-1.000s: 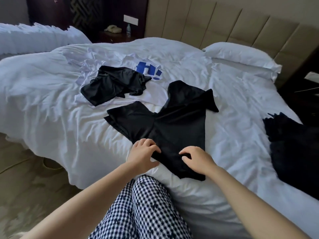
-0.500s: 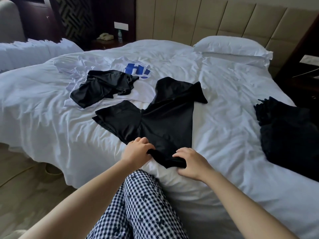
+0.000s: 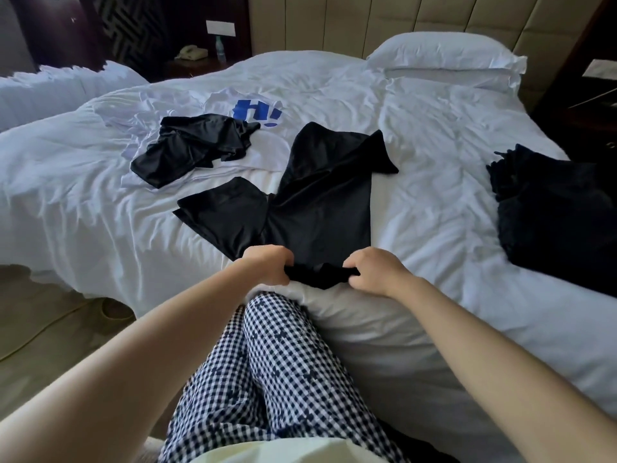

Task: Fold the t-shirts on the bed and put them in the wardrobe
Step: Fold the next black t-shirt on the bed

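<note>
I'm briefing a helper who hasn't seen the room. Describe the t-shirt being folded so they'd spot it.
On the white bed, near its front edge, lies a black t-shirt spread out. Unlike the crumpled black shirt farther back and the dark pile at right, its hem is gripped by the left hand and right hand.

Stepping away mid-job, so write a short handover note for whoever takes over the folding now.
Left hand and right hand: each grips the near hem of the spread black t-shirt at the bed edge.
Crumpled black t-shirt lies on the white printed t-shirt; dark pile at right, unclear if folded.
Done: no fold finished here.
Left: fold the shirts, take them to the wardrobe, not in view.
</note>
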Available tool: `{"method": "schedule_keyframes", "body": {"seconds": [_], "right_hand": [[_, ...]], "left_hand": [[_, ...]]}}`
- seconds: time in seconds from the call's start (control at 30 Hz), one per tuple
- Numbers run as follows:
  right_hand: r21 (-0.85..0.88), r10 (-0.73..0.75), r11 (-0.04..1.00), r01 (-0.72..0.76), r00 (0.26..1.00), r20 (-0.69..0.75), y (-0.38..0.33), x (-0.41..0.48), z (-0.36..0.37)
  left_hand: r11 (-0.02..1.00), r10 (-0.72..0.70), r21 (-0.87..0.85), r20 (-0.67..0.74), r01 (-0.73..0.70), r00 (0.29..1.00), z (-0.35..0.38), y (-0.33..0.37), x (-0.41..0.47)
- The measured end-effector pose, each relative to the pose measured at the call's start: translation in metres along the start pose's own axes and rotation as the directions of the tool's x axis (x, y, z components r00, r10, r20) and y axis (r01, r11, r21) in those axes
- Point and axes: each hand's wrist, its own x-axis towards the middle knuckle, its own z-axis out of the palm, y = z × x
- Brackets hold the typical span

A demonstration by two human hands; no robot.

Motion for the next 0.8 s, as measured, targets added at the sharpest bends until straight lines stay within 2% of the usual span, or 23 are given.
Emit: {"method": "schedule_keyframes", "body": {"seconds": [0.1,0.2,0.33,0.53,0.8], "right_hand": [[-0.009,-0.013,1.0,0.013,0.998,0.069,-0.005,-0.01,0.003],[0.001,-0.038,0.999,0.038,0.994,0.102,-0.008,-0.02,0.004],[0.097,0.0,0.995,-0.012,0.993,0.119,-0.008,-0.023,-0.004],[0.124,0.084,0.99,-0.069,0.989,-0.121,0.002,-0.004,-0.034],[0.213,0.318,0.941,-0.263,0.902,-0.291,0.039,0.055,-0.076]], "left_hand": [[1.0,0.021,0.016,0.085,-0.022,0.996,0.001,0.006,-0.01],[0.998,0.062,0.017,0.108,-0.064,0.992,0.004,0.007,-0.016],[0.99,0.121,-0.09,0.115,-0.11,0.986,-0.002,0.005,-0.016],[0.968,0.12,-0.207,-0.102,-0.139,0.987,-0.04,0.012,0.002],[0.94,0.146,-0.251,-0.313,-0.23,0.939,-0.086,0.01,0.074]]}}
